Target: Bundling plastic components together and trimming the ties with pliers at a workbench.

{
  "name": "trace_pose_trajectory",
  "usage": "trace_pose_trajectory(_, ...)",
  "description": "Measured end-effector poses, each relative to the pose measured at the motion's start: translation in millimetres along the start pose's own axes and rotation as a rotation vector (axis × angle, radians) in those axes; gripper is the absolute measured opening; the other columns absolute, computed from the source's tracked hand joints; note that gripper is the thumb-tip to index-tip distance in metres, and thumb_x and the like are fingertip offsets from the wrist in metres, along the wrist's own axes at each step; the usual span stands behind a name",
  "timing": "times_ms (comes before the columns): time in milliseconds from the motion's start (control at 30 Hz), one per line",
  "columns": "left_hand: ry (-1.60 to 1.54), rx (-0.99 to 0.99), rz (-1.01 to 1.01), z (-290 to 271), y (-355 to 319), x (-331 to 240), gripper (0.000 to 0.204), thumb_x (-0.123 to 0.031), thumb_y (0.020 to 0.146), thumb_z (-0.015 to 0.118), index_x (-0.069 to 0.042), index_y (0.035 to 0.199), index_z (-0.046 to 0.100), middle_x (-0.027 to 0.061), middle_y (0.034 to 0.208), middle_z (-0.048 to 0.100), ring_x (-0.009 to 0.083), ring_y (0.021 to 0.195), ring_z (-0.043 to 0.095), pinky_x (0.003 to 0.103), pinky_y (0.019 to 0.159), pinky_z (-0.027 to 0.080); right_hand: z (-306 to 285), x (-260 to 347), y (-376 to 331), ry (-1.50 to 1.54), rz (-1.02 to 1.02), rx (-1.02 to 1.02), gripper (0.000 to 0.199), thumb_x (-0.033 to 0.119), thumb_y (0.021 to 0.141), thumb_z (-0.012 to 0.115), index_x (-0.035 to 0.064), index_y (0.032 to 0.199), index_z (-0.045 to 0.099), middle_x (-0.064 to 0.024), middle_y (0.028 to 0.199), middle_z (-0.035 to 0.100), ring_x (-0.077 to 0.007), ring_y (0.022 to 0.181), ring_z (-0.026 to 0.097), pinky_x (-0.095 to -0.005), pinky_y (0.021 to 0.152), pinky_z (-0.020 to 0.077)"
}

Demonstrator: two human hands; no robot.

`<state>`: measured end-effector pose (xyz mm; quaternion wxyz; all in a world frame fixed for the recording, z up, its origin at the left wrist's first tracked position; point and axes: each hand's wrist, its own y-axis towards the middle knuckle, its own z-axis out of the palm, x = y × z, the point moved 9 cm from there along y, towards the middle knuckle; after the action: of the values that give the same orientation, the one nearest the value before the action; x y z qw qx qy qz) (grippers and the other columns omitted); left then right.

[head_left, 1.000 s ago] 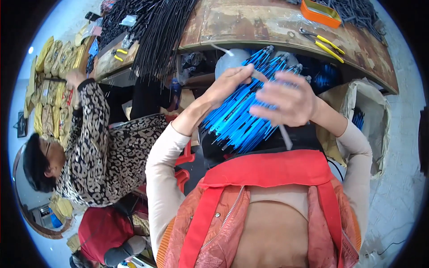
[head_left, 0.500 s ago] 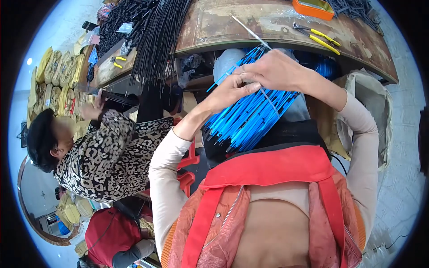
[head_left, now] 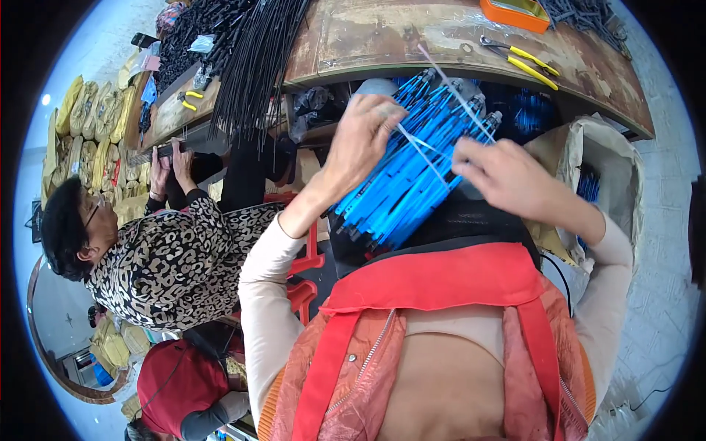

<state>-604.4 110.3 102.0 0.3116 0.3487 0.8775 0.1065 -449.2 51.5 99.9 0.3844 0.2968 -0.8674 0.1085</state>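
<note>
Worn brown wood is shown on the table (head_left: 382,44), which is curved across the top of the view. On it, an orange tin (head_left: 512,16) is set near the far edge, pliers (head_left: 531,67) with yellow handles are laid near the front edge, and black rods (head_left: 254,81) are heaped to the left, their ends hung over the edge. Below the table, a bundle (head_left: 401,195) of blue rods is held slantwise over the lap, above the red apron (head_left: 441,275). It is crossed by a pale strip (head_left: 452,88), one length of which is raised toward the table.

The left hand (head_left: 365,132) is placed at the bundle's left side, its fingers bent and brought close to the thumb, where the strip is met. The right hand (head_left: 489,173) is half curled at the other side, just beside the strip. Whether the strip is gripped by either hand cannot be told.

More blue rods are contained in a pale-lined sack (head_left: 626,176) to the right. To the left, a co-worker (head_left: 176,257) in a patterned top is seated, with both hands raised.
</note>
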Motion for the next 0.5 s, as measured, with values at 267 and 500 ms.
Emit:
trace_pose_trajectory(267,0.368,-0.028,-0.234,4.3,8.5,61.2,0.029,-0.031,0.095,0.055,-0.004,0.090,0.065,0.0207,0.083,0.065,0.0410,0.082,0.063,0.050,0.067,0.047,31.9,-10.0,-27.8,-0.039,-0.241,-0.041,0.006,0.012,0.091,0.055,0.0063,0.091,0.054,-0.0193,0.058,0.054,-0.0391,0.055,0.059,-0.0482,0.048,0.0442)
trace_pose_trajectory(500,0.257,0.138,-0.385,56.3,11.4,89.5,0.036,-0.032,0.096,0.055,0.001,0.081,0.060,0.0261,0.080,0.061,0.0462,0.080,0.059,0.050,0.063,0.045,43.7,-24.6,-65.3,0.023,-0.384,-0.104,0.002,0.010,0.090,0.055,0.0074,0.090,0.054,-0.0180,0.059,0.054,-0.0391,0.055,0.059,-0.0471,0.048,0.0447)
